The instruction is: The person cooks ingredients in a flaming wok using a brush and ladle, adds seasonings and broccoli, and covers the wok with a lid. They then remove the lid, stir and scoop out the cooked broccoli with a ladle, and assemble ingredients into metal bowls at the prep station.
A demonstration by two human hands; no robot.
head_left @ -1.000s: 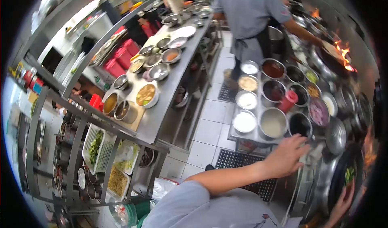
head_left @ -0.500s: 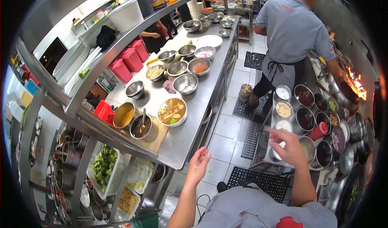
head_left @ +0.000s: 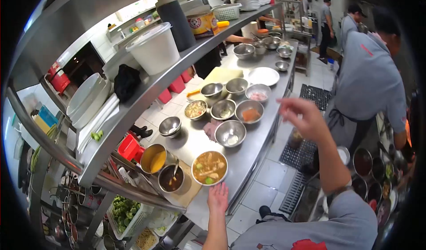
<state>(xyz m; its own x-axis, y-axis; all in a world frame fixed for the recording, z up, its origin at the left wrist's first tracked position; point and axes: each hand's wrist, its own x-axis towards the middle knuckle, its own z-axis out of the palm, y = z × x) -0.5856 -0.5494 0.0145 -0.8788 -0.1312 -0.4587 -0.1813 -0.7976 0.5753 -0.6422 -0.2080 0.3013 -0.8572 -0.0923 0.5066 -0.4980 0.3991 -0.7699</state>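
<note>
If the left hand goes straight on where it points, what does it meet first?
Likely the white bowl of soup; the left hand points at its near rim, though any gap is unclear.

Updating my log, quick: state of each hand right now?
Left hand: open, palm showing, at the rim of the soup bowl; contact unclear.
Right hand: open, raised, fingers loosely bent, nothing visibly held.

White round soup bowl point(head_left: 196, 177) on silver steel table point(head_left: 243, 161), nr R edge; L hand point(head_left: 218, 198) just this side. Deep silver steel pot point(head_left: 186, 184) w/ dark sauce point(head_left: 167, 175) L of soup bowl; round silver steel bowl point(head_left: 225, 131) behind, R. Flat white plate point(head_left: 263, 76) farther back, same tbl. Above, L: tall white plastic tub point(head_left: 153, 50) on long silver steel shelf point(head_left: 191, 56).
</note>
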